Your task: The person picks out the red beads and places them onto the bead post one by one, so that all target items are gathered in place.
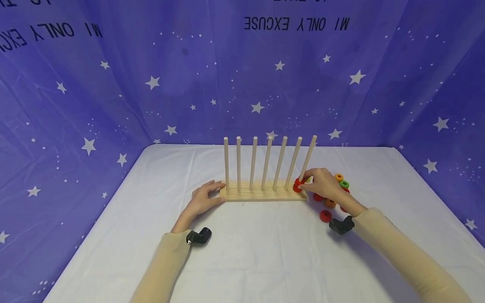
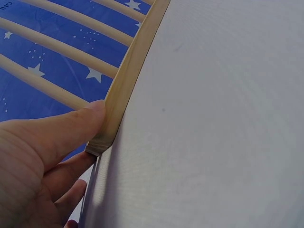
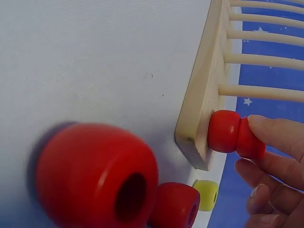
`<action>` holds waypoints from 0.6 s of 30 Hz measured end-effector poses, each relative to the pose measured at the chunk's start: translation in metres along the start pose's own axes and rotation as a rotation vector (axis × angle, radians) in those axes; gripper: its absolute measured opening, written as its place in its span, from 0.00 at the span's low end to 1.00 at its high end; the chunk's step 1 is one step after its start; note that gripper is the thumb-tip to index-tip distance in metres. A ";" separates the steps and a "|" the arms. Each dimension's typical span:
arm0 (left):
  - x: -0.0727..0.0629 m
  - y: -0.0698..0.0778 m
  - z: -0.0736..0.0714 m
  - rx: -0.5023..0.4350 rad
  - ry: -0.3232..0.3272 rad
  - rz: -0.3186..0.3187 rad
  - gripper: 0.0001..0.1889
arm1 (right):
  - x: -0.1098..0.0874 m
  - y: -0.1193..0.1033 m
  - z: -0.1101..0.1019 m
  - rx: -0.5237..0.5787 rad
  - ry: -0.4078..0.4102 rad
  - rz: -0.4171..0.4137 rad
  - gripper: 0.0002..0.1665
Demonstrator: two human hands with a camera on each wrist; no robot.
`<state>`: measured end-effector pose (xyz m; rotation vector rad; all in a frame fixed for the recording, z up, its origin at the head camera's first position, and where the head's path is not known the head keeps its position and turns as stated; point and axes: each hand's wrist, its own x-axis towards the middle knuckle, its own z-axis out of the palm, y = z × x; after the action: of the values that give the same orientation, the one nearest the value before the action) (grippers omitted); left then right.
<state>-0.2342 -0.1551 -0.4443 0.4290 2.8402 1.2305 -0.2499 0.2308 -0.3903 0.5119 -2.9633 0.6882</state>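
Note:
A wooden base (image 1: 261, 194) with a row of several upright pegs (image 1: 253, 164) stands on the table. My left hand (image 1: 204, 198) holds the left end of this base; the left wrist view shows the thumb on its front edge and a finger at the end. On the rightmost peg sits a red bead (image 3: 223, 131), down against the base. Directly above it my right hand (image 1: 322, 184) pinches a second red bead (image 3: 250, 138) between thumb and finger, around the same peg and touching the lower one. The other pegs carry no beads.
Loose beads lie right of the base, under and beside the right hand: a green bead (image 1: 344, 184), an orange bead (image 1: 330, 203), a yellow bead (image 3: 206, 195) and several red ones. One red bead (image 1: 325, 216) lies nearest the front. Starry blue cloth (image 1: 227, 75) hangs behind.

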 end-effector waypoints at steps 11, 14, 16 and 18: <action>0.000 0.000 0.000 -0.009 0.012 0.007 0.26 | -0.011 0.009 -0.003 -0.016 -0.046 0.006 0.20; 0.000 -0.001 0.001 -0.006 0.009 0.011 0.26 | -0.015 0.013 -0.007 -0.033 -0.031 0.007 0.19; 0.000 -0.001 0.002 -0.015 0.005 0.008 0.26 | -0.019 0.016 -0.009 -0.048 -0.020 0.014 0.18; 0.001 -0.001 0.002 -0.017 0.002 0.005 0.26 | -0.021 0.019 -0.011 -0.049 -0.020 0.026 0.17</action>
<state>-0.2349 -0.1546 -0.4461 0.4348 2.8302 1.2561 -0.2365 0.2579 -0.3905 0.4807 -3.0025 0.6149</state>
